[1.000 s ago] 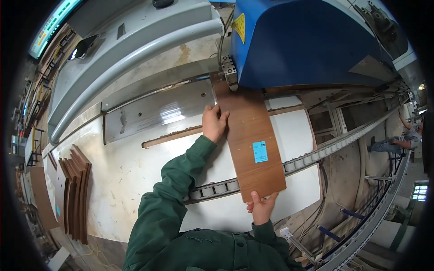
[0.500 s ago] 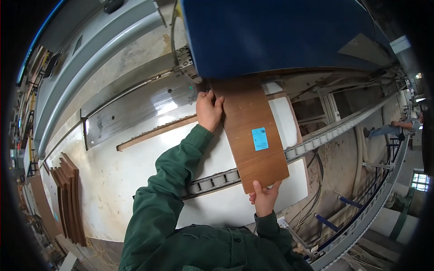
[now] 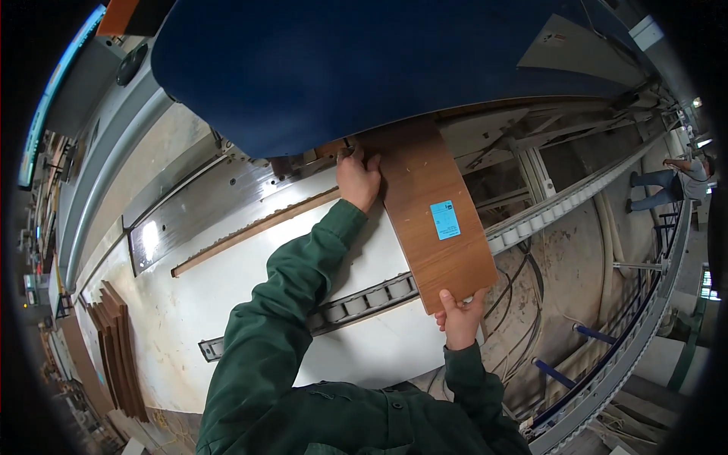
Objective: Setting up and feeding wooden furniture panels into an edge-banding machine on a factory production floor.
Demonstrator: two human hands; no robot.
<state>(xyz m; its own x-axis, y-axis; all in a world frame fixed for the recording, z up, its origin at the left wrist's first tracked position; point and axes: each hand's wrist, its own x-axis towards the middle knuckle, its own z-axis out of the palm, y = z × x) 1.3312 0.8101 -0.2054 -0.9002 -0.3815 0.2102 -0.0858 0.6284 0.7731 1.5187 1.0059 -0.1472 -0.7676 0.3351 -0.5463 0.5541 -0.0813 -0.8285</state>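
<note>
A long brown wood-grain board lies under my hands, its far end running beneath a blue machine hood. A light-blue label is stuck on its upper face. My left hand is closed at the board's left edge, close to the hood, its thumb against the board; its far fingertips are partly hidden. At the near end my right hand grips the corner, thumb on top and other fingers mostly underneath.
Beneath the board runs a grey roller rail on a white surface. Several brown boards stand stacked at left. A metal plate lies beyond. Far right, another person stands past a long conveyor track.
The board and both my hands have shifted right over the white surface, uncovering more of the roller rail. The blue hood now reaches farther left in view.
</note>
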